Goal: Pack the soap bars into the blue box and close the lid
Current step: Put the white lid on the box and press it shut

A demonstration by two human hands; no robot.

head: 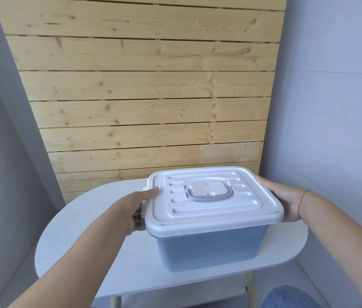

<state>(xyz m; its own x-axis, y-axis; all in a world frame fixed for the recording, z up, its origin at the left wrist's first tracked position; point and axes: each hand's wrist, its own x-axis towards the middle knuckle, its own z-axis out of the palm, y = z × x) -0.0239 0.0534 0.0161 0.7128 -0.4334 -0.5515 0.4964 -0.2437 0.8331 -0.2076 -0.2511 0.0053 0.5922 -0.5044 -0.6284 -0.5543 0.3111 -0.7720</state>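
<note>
One blue box with its one white lid seated on top stood near the front edge of a rounded white worktop. Two hands held it: the left hand and the right hand each had their grip pressed against opposite lid edges. Bare worktop lay open to the left of the box, with a wooden slat wall close behind.

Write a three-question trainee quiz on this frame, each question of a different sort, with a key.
1. True or false: the lid sits on the blue box.
2. Where are the hands? A) both on the lid's handle B) one at each side of the lid C) both flat on the table
3. Fill in: soap bars seen on the table: ____.

Key: 1 true. 2 B: the left hand is at the lid's left edge, the right hand at its right edge; the handle lies flat, untouched. 3 none.
</note>
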